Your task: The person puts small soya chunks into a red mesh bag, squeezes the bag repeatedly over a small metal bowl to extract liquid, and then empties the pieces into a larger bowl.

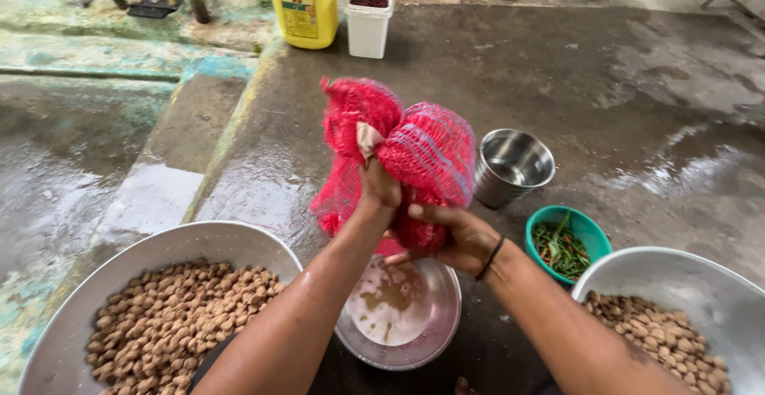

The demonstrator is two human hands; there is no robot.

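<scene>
Both hands [381,192] [450,236] wringing red mesh bag [414,152], 2 nut-filled basins [72,315] [701,279] flanking

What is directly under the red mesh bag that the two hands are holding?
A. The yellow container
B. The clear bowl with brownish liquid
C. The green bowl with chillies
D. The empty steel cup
B: the hands, left and right, grip the red mesh bag right above the clear bowl, which holds a little brownish liquid; the other vessels stand off to the side or farther back.
</scene>
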